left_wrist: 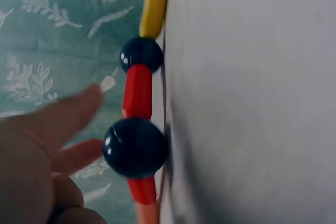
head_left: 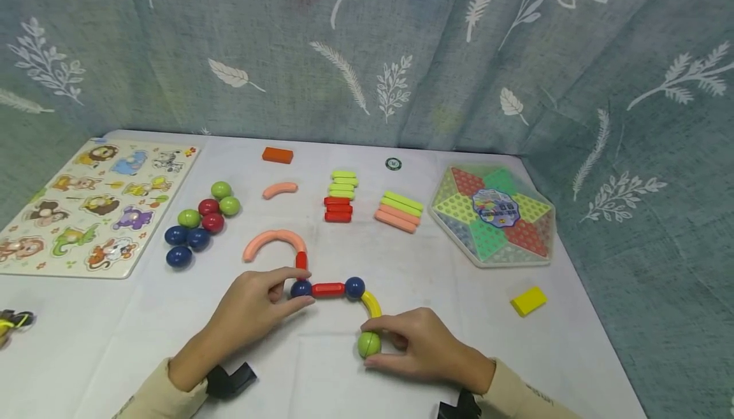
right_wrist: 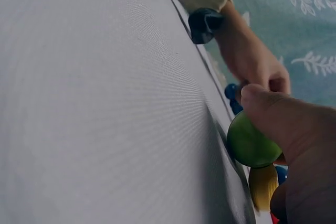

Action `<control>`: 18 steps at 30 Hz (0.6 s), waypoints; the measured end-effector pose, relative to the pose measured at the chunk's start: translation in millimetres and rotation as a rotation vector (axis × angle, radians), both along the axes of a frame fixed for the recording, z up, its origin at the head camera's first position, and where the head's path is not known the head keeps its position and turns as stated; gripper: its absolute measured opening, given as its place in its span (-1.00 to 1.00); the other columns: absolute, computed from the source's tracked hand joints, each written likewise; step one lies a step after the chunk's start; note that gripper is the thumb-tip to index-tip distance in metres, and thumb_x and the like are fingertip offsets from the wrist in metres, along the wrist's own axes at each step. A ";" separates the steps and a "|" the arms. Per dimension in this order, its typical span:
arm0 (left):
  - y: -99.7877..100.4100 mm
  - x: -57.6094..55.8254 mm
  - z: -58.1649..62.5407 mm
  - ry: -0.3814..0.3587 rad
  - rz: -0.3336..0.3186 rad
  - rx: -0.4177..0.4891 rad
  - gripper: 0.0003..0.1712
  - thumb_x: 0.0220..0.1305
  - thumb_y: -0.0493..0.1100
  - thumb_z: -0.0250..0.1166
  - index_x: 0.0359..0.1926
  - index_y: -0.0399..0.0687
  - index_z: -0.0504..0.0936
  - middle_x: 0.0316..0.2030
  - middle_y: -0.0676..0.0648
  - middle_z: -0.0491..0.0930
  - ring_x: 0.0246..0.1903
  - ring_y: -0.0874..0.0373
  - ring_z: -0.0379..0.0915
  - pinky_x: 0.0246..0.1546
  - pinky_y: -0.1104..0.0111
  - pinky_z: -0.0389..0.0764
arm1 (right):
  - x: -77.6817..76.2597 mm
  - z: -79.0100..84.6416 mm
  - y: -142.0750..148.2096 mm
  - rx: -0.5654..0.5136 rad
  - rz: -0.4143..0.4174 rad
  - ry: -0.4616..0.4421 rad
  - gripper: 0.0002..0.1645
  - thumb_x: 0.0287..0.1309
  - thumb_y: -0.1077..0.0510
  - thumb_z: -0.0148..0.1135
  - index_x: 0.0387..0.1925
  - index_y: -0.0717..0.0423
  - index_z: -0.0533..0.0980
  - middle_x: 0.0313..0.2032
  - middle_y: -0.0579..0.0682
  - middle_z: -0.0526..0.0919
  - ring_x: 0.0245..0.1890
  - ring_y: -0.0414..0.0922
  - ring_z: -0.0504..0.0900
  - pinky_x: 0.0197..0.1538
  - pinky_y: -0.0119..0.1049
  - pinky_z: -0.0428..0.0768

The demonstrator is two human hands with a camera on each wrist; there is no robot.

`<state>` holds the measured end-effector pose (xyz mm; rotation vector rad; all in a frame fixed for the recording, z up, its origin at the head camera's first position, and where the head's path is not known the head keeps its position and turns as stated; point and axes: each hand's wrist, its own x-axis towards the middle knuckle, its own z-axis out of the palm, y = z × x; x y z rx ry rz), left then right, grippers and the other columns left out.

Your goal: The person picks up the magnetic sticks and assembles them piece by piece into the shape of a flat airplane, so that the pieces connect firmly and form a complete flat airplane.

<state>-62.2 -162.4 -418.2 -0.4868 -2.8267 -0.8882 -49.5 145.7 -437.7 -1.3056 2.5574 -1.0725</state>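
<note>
Beige sleeves extend over the near part of the surface. At its left edge lies a puzzle board; loose balls sit just beside it, roughly grouped by colour, apparently for easy selection. The left hand straddles a blue ball, thumb and forefinger apart, probably to steady the chain; whether both make contact cannot be told. The chain lies mid-surface, from a pink arc to a yellow arc. Loose rods lie in rows toward the far edge. The right hand has its fingers clamped on a green ball at the yellow arc's end, presumably to control that joint. A patterned case occupies the far right corner; a yellow block lies near the right edge.
</note>
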 end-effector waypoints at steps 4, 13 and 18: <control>1.8 -15.5 15.8 0.042 -0.048 -0.037 -0.55 -0.03 0.31 0.35 -0.13 0.26 0.67 -0.76 0.24 0.17 -0.74 0.36 0.05 -0.70 0.45 0.11 | -1.7 0.1 0.7 -0.023 0.000 0.005 -0.53 -0.03 -0.25 0.34 -0.06 -0.25 0.56 -0.72 -0.30 0.29 -0.69 -0.49 0.17 -0.61 -0.60 0.13; 34.0 -73.6 47.8 0.062 -0.195 -0.135 -0.69 0.04 0.17 0.39 -0.20 0.23 0.68 -0.78 0.19 0.23 -0.76 0.29 0.12 -0.70 0.39 0.16 | -2.5 -2.5 1.1 -0.036 -0.035 -0.008 -0.58 -0.04 -0.25 0.35 -0.12 -0.23 0.59 -0.73 -0.32 0.29 -0.70 -0.50 0.17 -0.62 -0.61 0.14; 66.3 -113.3 52.2 0.024 -0.296 -0.150 -0.76 0.07 0.07 0.39 -0.23 0.16 0.71 -0.75 0.16 0.33 -0.72 0.25 0.21 -0.67 0.37 0.22 | -3.9 -4.7 1.3 -0.061 -0.017 -0.008 -0.59 -0.02 -0.24 0.34 -0.12 -0.24 0.58 -0.73 -0.32 0.28 -0.71 -0.50 0.17 -0.62 -0.61 0.14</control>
